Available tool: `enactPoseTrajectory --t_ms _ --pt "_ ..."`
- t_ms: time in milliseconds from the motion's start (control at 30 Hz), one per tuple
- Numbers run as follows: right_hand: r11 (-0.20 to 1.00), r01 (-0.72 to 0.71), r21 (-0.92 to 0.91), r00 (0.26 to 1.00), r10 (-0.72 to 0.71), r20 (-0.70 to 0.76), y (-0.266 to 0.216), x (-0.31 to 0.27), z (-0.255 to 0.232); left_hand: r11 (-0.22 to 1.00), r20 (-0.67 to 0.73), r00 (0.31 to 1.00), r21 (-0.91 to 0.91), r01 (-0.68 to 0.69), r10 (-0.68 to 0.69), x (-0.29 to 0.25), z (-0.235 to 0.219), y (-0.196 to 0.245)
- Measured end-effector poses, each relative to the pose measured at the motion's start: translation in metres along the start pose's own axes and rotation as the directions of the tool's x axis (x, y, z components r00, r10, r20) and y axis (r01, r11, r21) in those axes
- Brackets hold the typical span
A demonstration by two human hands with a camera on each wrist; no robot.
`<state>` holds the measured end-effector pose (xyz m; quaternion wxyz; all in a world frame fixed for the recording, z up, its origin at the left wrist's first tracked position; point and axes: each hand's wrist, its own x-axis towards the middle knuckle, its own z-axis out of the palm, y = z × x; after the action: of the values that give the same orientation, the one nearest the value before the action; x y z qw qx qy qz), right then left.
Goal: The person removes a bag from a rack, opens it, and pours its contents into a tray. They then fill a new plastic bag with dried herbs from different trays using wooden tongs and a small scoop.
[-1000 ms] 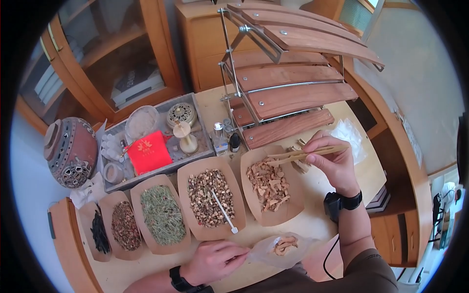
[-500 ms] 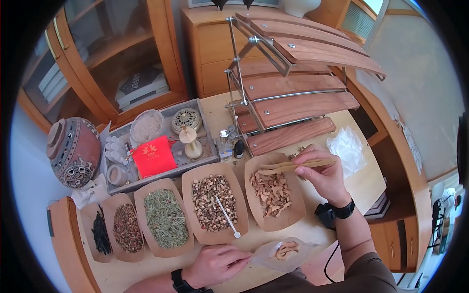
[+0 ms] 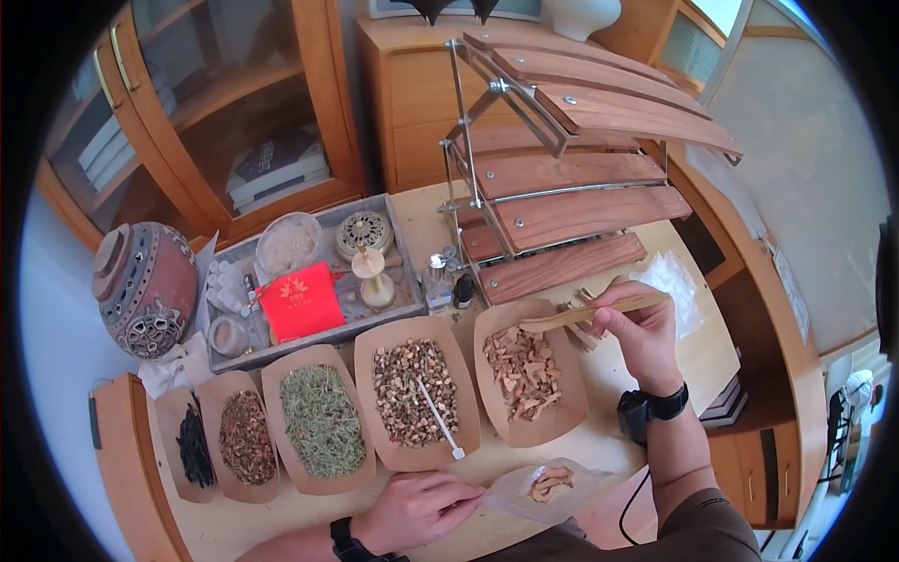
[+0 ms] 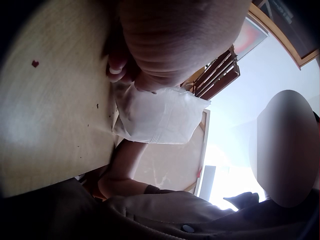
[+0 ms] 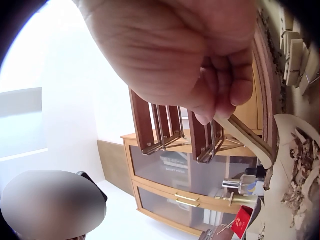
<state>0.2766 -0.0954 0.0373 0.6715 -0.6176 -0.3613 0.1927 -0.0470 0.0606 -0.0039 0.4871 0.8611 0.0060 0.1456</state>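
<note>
My right hand pinches wooden tweezers between thumb and fingers. Their tips reach over the upper end of a brown paper tray that holds pale brown dried slices. In the right wrist view the tweezers slant down to this tray's edge. Low in the head view, my left hand holds the edge of a translucent bag between thumb and fingers. Several similar slices lie in the bag. The left wrist view shows the bag hanging just beyond the fingers.
More paper trays stand leftward, holding chopped pieces with a small white scoop, green herb, reddish bits and dark strips. Behind are a grey tray, a wooden slatted rack and wooden clothespins.
My right hand moved left over the slices, then back right, with the tweezers. Their spread arms now look closer together. My left hand keeps hold of the bag. The head view shifted slightly.
</note>
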Motion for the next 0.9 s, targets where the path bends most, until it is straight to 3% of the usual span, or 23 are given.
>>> enactPoseTrajectory --t_ms 67,133,167,267,333,467,600,767,900 --pt "1.0 -0.009 0.022 1.0 0.01 -0.03 -0.003 0.001 -0.004 1.0 -0.002 1.0 0.006 0.005 -0.005 -0.001 0.001 -0.001" --pt "0.998 -0.06 0.037 0.987 0.054 0.15 -0.01 0.004 -0.006 1.0 -0.002 1.0 0.001 0.004 -0.004 -0.001 0.002 -0.001" --pt "0.998 -0.059 0.036 0.987 0.053 0.149 -0.01 0.004 -0.008 1.0 -0.002 1.0 -0.002 0.005 -0.005 -0.001 0.002 -0.001" --pt "0.999 -0.036 -0.016 0.991 0.038 0.125 -0.01 0.003 -0.011 1.0 -0.007 1.0 0.002 0.012 -0.012 -0.001 0.001 0.001" --pt "0.999 0.035 -0.028 0.999 -0.036 -0.027 -0.008 0.003 -0.012 1.0 -0.01 1.0 -0.006 0.014 -0.014 -0.001 0.001 0.001" --pt "0.995 0.011 -0.099 1.0 -0.013 -0.026 -0.007 0.004 -0.009 1.0 -0.003 1.0 0.006 0.0 0.0 -0.001 0.001 0.0" --pt "0.993 -0.053 -0.104 0.997 0.059 0.046 -0.008 0.007 -0.005 0.999 0.007 1.0 -0.02 0.031 -0.031 0.001 -0.001 0.005" --pt "0.971 -0.233 -0.043 0.955 0.237 0.176 -0.018 0.006 -0.011 0.997 0.002 0.999 -0.056 0.053 -0.053 0.0 -0.001 0.005" --pt "0.973 -0.226 -0.036 0.949 0.229 0.218 -0.022 0.005 -0.013 0.998 0.018 0.999 -0.035 0.049 -0.049 -0.001 -0.001 0.004"
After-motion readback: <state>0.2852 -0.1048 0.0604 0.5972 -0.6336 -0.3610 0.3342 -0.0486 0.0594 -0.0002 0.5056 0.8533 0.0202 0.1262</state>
